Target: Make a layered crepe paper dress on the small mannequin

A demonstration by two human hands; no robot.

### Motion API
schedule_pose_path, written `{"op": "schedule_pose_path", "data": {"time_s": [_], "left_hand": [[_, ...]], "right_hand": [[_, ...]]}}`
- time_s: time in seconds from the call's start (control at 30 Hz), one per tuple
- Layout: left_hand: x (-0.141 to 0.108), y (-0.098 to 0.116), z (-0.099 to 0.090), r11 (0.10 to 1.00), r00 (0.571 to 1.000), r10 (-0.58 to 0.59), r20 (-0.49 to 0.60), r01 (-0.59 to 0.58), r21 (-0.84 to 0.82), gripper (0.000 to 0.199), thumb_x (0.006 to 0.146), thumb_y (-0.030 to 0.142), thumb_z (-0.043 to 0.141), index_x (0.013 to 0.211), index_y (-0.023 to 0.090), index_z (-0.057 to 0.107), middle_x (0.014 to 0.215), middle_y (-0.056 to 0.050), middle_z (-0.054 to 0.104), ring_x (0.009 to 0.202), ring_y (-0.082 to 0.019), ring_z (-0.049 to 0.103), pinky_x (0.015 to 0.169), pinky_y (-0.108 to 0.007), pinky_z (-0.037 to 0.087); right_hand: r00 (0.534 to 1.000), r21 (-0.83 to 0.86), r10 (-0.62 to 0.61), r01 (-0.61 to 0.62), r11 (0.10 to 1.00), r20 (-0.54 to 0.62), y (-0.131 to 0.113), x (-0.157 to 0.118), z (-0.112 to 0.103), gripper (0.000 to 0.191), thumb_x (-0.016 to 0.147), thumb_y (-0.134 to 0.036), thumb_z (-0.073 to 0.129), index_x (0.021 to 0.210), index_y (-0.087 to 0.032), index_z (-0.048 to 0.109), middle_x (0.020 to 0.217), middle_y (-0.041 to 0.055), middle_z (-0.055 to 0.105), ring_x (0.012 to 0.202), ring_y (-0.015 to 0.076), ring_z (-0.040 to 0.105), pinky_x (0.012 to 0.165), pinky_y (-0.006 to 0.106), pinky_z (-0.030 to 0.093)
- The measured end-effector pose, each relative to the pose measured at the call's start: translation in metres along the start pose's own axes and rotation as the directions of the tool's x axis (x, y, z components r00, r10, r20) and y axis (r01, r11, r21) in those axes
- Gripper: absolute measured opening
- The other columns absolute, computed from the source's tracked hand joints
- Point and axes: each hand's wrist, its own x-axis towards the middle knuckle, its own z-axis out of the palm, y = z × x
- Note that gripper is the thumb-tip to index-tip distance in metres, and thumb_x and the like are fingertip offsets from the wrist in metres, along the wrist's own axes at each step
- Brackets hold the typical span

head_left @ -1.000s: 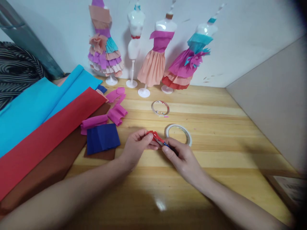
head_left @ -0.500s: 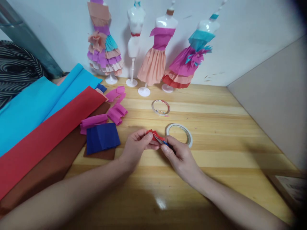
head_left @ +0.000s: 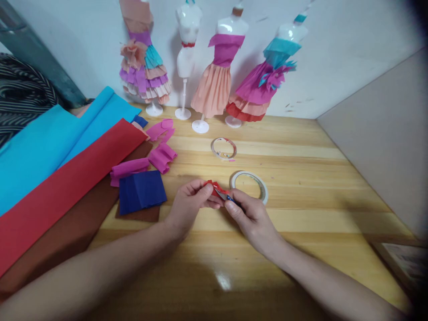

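Observation:
Between thumb and fingers, my left hand (head_left: 192, 203) pinches a small gathered piece of red crepe paper (head_left: 211, 183). My right hand (head_left: 250, 214) is closed on small scissors (head_left: 230, 198) with blue handles, mostly hidden by the fingers. The blades point left and lie against the red paper; whether they are cutting into it I cannot tell. Just beyond my right hand, a roll of white tape (head_left: 264, 189) lies flat on the wooden table (head_left: 301, 214).
Four small mannequins stand along the wall, among them a bare one (head_left: 185, 62) with a red waistband. A smaller tape ring (head_left: 213, 149) lies midway back. At left are a red crepe sheet (head_left: 73, 174), blue sheets (head_left: 90, 129), pink scraps (head_left: 162, 157) and a navy piece (head_left: 142, 191).
Both hands keep almost the same place and grip. The scissor blades have shifted very slightly against the red paper, and the whole view has tilted a little.

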Motion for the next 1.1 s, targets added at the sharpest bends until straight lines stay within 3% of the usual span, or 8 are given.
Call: {"op": "schedule_pose_path", "data": {"time_s": [0.33, 0.57, 0.8, 0.93, 1.1], "left_hand": [[0.001, 0.0, 0.0, 1.0, 0.998, 0.012, 0.058, -0.013, 0.012, 0.026, 0.068, 0.039, 0.075, 0.069, 0.014, 0.067, 0.059, -0.002, 0.067, 0.052, -0.011, 0.061, 0.049, -0.021, 0.045], [0.003, 0.0, -0.005, 0.998, 0.997, -0.001, 0.074, -0.003, 0.058, 0.028, 0.071, 0.041, 0.071, 0.065, 0.016, 0.06, 0.044, 0.003, 0.056, 0.038, -0.006, 0.045, 0.04, -0.018, 0.032], [0.004, -0.001, -0.005, 0.996, 0.998, 0.01, 0.057, -0.015, 0.084, 0.03, 0.071, 0.042, 0.07, 0.065, 0.015, 0.059, 0.044, 0.004, 0.054, 0.037, -0.006, 0.044, 0.038, -0.018, 0.028], [0.005, -0.002, -0.006, 0.995, 0.998, 0.033, 0.058, -0.038, 0.096, 0.03, 0.071, 0.042, 0.07, 0.066, 0.015, 0.058, 0.044, 0.004, 0.054, 0.038, -0.006, 0.045, 0.037, -0.017, 0.028], [0.005, -0.004, -0.007, 0.987, 0.996, 0.068, 0.061, -0.076, 0.139, 0.031, 0.074, 0.043, 0.067, 0.067, 0.016, 0.056, 0.043, 0.005, 0.052, 0.038, -0.006, 0.043, 0.038, -0.018, 0.029]], "right_hand": [[0.999, 0.202, -0.015, 0.006, 0.979, 0.045, -0.001, 0.002, 0.0, 0.029, 0.094, -0.041, 0.046, 0.08, -0.02, 0.06, 0.076, 0.0016, 0.06, 0.072, 0.0163, 0.052, 0.068, 0.029, 0.039], [0.995, 0.286, 0.08, -0.092, 0.954, 0.053, 0.001, 0.002, 0.001, 0.034, 0.09, -0.047, 0.051, 0.07, -0.02, 0.056, 0.057, -0.0027, 0.04, 0.057, 0.0132, 0.04, 0.056, 0.027, 0.033], [0.988, 0.41, 0.068, -0.122, 0.904, 0.142, 0.011, -0.002, 0.004, 0.029, 0.092, -0.046, 0.049, 0.089, -0.02, 0.063, 0.054, -0.0053, 0.031, 0.048, 0.0108, 0.028, 0.052, 0.027, 0.03], [0.994, 0.355, 0.028, -0.064, 0.933, 0.107, 0.007, -0.002, 0.003, 0.028, 0.093, -0.042, 0.048, 0.088, -0.019, 0.062, 0.055, -0.0053, 0.033, 0.051, 0.011, 0.031, 0.056, 0.027, 0.033], [1.0, 0.168, 0.008, -0.01, 0.986, 0.015, 0.001, -0.001, 0.001, 0.029, 0.092, -0.041, 0.049, 0.082, -0.017, 0.061, 0.067, -0.001, 0.048, 0.062, 0.0127, 0.042, 0.06, 0.026, 0.034]]}}
